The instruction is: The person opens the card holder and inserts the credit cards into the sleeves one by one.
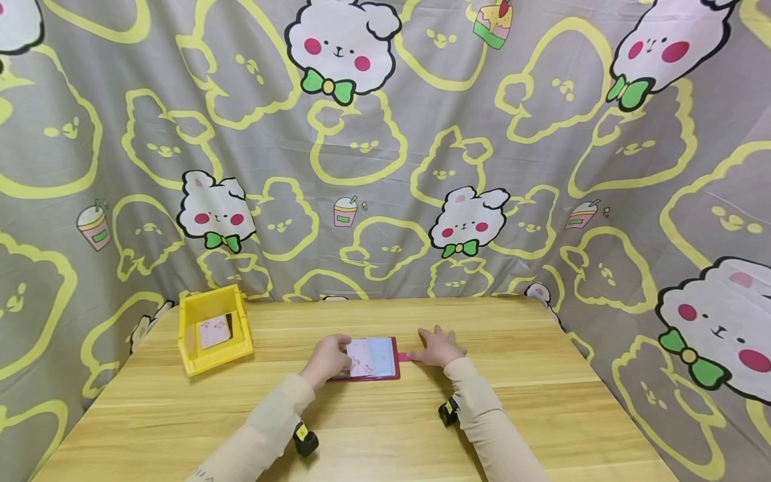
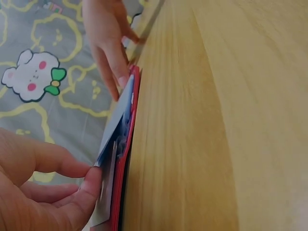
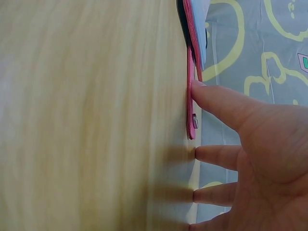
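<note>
A patterned curtain (image 1: 379, 197) is hanging beyond a wooden table (image 1: 385, 428). At the table's far left, a yellow bin (image 1: 219, 361) is standing. Right of it, a red-covered booklet (image 1: 382, 358) is lying open. At its left, the left hand (image 1: 328, 359) is pinching a pale leaf (image 2: 115, 122); at its right, the right hand (image 1: 440, 348) is spreading straight fingers, its thumb touching the pink strap (image 3: 190, 108).

A grey curtain (image 1: 400, 197) (cartoon-printed, slightly creased) hangs behind the wood-grain table (image 1: 385, 438).
</note>
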`<state>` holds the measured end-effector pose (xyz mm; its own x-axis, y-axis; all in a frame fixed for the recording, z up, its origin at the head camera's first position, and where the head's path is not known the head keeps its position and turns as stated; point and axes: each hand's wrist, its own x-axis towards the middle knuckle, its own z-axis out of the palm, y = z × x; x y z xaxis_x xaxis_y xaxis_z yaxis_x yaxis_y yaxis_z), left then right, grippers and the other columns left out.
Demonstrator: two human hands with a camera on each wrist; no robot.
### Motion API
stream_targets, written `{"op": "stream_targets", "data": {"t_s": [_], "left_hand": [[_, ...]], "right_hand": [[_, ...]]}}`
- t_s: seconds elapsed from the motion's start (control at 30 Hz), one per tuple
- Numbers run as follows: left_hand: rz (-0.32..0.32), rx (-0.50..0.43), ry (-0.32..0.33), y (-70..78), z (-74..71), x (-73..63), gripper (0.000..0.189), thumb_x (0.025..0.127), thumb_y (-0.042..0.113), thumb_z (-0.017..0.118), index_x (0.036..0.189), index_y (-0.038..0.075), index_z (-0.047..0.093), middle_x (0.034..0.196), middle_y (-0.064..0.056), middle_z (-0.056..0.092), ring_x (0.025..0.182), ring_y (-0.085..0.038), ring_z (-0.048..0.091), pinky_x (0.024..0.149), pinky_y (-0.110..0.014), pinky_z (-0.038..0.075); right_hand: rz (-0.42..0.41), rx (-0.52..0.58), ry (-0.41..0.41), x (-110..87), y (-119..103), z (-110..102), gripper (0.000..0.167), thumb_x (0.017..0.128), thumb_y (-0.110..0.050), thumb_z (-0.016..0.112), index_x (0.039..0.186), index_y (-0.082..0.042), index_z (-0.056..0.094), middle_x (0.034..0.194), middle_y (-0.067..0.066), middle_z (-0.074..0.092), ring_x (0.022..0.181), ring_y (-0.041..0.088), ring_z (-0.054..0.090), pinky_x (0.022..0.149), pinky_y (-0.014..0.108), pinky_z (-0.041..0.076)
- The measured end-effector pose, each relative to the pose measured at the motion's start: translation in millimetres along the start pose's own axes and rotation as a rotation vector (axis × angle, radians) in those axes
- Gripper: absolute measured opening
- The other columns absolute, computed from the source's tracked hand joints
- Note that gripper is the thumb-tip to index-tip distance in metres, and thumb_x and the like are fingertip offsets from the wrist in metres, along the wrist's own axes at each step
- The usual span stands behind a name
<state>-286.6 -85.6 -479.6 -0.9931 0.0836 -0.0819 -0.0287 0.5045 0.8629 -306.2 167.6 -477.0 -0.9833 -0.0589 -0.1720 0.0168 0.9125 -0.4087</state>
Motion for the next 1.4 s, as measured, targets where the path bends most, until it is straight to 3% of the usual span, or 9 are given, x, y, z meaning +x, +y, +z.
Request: {"op": "stream_targets", "data": {"t_s": [0.13, 0.33, 0.57, 0.73, 1.13, 1.23, 1.4], "left_hand": [[0.007, -0.002, -0.012, 1.9, 1.9, 2.0, 0.061, 0.068, -0.017, 0.056, 0.129, -0.011, 0.055, 0.117, -0.024, 0.061, 0.071, -0.016, 0.059, 0.054, -0.025, 0.053], [0.066, 0.092, 0.014, 5.6, 4.1, 5.7, 0.061, 0.063, -0.014, 0.060, 0.124, -0.009, 0.059, 0.107, -0.020, 0.065, 0.090, -0.022, 0.058, 0.064, -0.022, 0.049], [0.096, 0.072, 0.017, 9.4, 10.2, 7.7, 0.067, 0.062, -0.018, 0.058, 0.129, -0.008, 0.054, 0.101, -0.020, 0.064, 0.080, -0.020, 0.058, 0.055, -0.024, 0.050], [0.129, 0.112, 0.025, 12.8, 15.6, 7.2, 0.067, 0.064, -0.018, 0.061, 0.129, -0.007, 0.053, 0.102, -0.021, 0.063, 0.077, -0.019, 0.058, 0.055, -0.024, 0.051], [0.136, 0.283, 0.032, 20.6, 24.6, 8.0, 0.058, 0.074, -0.012, 0.065, 0.130, -0.006, 0.055, 0.112, -0.023, 0.068, 0.104, -0.029, 0.065, 0.079, -0.034, 0.055], [0.130, 0.273, 0.013, 21.4, 21.7, 7.8, 0.057, 0.076, -0.010, 0.064, 0.132, -0.007, 0.053, 0.111, -0.024, 0.069, 0.103, -0.030, 0.066, 0.077, -0.033, 0.056], [0.118, 0.208, -0.019, 23.7, 16.2, 4.2, 0.057, 0.078, -0.007, 0.064, 0.133, -0.009, 0.051, 0.102, -0.022, 0.068, 0.086, -0.023, 0.065, 0.063, -0.027, 0.054]], "right_hand": [[-0.003, -0.006, 0.008, 3.3, 2.3, 3.9, 0.078, 0.082, -0.058, 0.068, 0.145, -0.018, 0.046, 0.156, 0.024, 0.030, 0.141, 0.059, 0.017, 0.097, 0.085, 0.018], [0.007, -0.003, -0.009, 3.1, 1.5, 2.5, 0.076, 0.083, -0.054, 0.069, 0.146, -0.018, 0.045, 0.157, 0.023, 0.027, 0.142, 0.057, 0.015, 0.099, 0.084, 0.018], [0.005, -0.022, -0.007, 1.3, 1.6, 3.2, 0.075, 0.084, -0.054, 0.067, 0.146, -0.018, 0.045, 0.157, 0.024, 0.027, 0.142, 0.058, 0.016, 0.098, 0.084, 0.020], [0.005, -0.020, -0.002, 3.5, 3.0, 5.6, 0.074, 0.085, -0.052, 0.067, 0.147, -0.018, 0.045, 0.157, 0.023, 0.027, 0.142, 0.058, 0.016, 0.099, 0.083, 0.020], [0.009, -0.009, -0.007, 2.0, 2.2, 3.8, 0.074, 0.085, -0.051, 0.068, 0.147, -0.018, 0.044, 0.158, 0.024, 0.026, 0.142, 0.058, 0.014, 0.099, 0.083, 0.018], [0.009, -0.010, -0.004, 2.6, 2.2, 4.1, 0.074, 0.085, -0.052, 0.068, 0.146, -0.018, 0.045, 0.158, 0.024, 0.026, 0.142, 0.058, 0.015, 0.099, 0.083, 0.019], [0.011, -0.018, -0.002, 3.9, 2.1, 4.9, 0.074, 0.085, -0.052, 0.068, 0.146, -0.018, 0.045, 0.157, 0.024, 0.027, 0.142, 0.058, 0.016, 0.100, 0.083, 0.019]]}}
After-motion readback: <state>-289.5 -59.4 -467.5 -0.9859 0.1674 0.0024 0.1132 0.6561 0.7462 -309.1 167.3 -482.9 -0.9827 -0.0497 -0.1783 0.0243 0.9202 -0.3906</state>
